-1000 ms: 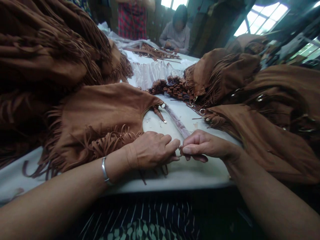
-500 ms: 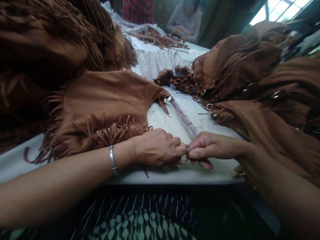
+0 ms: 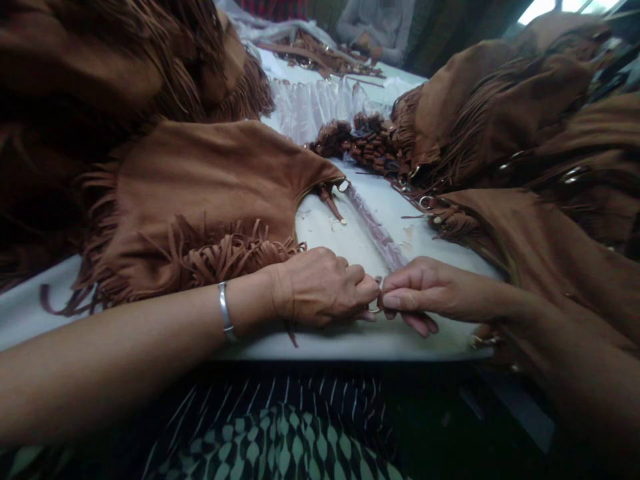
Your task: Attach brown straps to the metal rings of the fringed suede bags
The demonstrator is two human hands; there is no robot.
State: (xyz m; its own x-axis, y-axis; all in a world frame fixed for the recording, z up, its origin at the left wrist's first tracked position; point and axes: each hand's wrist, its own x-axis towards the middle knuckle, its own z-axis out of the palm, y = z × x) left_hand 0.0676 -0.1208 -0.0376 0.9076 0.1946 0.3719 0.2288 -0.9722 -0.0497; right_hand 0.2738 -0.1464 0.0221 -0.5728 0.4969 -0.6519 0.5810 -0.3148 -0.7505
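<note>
A brown suede bag (image 3: pixel 220 173) with fringe lies on the table in front of me. At its far corner, a metal ring (image 3: pixel 343 185) joins it to a strap (image 3: pixel 375 227) wrapped in clear plastic. My left hand (image 3: pixel 325 283) is closed over the bag's near corner, which it mostly hides. Thumb and fingers of my right hand (image 3: pixel 435 290) pinch the strap's near end, its lower fingers partly extended. Between the two hands, part of another metal ring (image 3: pixel 374 308) shows, touching the fingers of both. How the strap end sits on this ring is hidden.
Fringed brown bags are heaped at the left (image 3: pixel 100 60) and right (image 3: pixel 465 120). Behind lie a bundle of plastic-wrapped straps (image 3: pixel 320 103) and loose brown straps (image 3: pixel 320 53). A person in a light top (image 3: pixel 377 30) is across the white table (image 3: pixel 325 227).
Both hands keep their grip and have shifted slightly right in view. A little more of the ring shows between them. The camera has tilted slightly downward.
</note>
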